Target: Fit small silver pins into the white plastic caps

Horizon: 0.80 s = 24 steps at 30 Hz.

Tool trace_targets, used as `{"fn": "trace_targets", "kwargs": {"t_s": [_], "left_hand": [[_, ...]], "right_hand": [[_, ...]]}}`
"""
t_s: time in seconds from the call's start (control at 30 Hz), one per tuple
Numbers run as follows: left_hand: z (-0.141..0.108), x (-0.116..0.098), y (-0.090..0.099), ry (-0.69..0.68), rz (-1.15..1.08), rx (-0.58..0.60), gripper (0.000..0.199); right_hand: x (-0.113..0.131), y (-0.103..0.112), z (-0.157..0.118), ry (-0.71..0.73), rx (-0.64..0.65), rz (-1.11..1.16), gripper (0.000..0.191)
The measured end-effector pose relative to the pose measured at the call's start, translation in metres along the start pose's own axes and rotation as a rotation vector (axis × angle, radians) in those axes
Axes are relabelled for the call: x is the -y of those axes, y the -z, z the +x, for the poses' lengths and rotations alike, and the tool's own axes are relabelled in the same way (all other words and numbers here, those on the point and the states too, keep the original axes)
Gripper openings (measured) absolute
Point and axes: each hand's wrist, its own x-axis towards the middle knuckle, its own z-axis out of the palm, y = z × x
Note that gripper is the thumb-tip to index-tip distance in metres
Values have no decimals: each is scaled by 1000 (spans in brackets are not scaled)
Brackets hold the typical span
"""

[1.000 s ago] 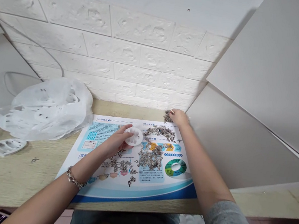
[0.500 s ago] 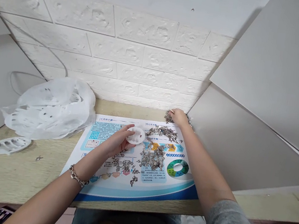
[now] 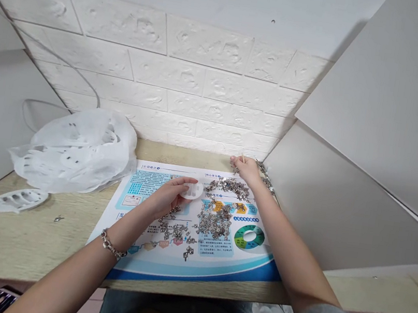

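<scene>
My left hand (image 3: 166, 200) is closed on the edge of a white slotted plastic disc (image 3: 194, 191), held tilted over the printed sheet (image 3: 215, 272). At the back right, my right hand (image 3: 249, 171) pinches a thin pale stick (image 3: 243, 158). Its fingertips are beside small metal parts (image 3: 264, 170) heaped near the partition, and the hand hides some of them. Between the two hands lies a pile of small silvery metal parts (image 3: 229, 186). A second pile (image 3: 215, 221) sits nearer me, with looser parts (image 3: 176, 231) below my left hand.
A bulging translucent plastic bag (image 3: 79, 153) with white pieces stands at the left. In front of it lies another white slotted piece (image 3: 18, 200), near a single metal part (image 3: 59, 218). A grey-white partition (image 3: 344, 197) closes off the right side, and a brick-pattern wall (image 3: 189, 80) the back.
My right hand has drawn slightly back from the far heap, and the stick now points upward. The disc in my left hand has tilted. The whole view has shifted slightly.
</scene>
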Motion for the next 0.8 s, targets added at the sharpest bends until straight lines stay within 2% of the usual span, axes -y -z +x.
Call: {"fn": "trace_targets", "kwargs": {"t_s": [0.1, 0.17, 0.33, 0.47, 0.7, 0.8], "left_hand": [[-1, 1, -3, -6, 5, 7, 21], [-1, 3, -4, -16, 17, 27, 21], [-1, 8, -7, -43, 110, 135, 30], [-2, 9, -7, -130, 247, 182, 28], [-5, 8, -6, -232, 513, 123, 30], [-5, 8, -7, -285, 527, 102, 32]], "right_hand": [[27, -11, -32, -81, 77, 372, 47], [44, -16, -54, -95, 105, 456, 46], [73, -27, -92, -52, 72, 513, 39], [81, -34, -104, -28, 34, 468, 35], [83, -35, -109, -29, 6, 464, 35], [82, -34, -110, -39, 25, 472, 32]]}}
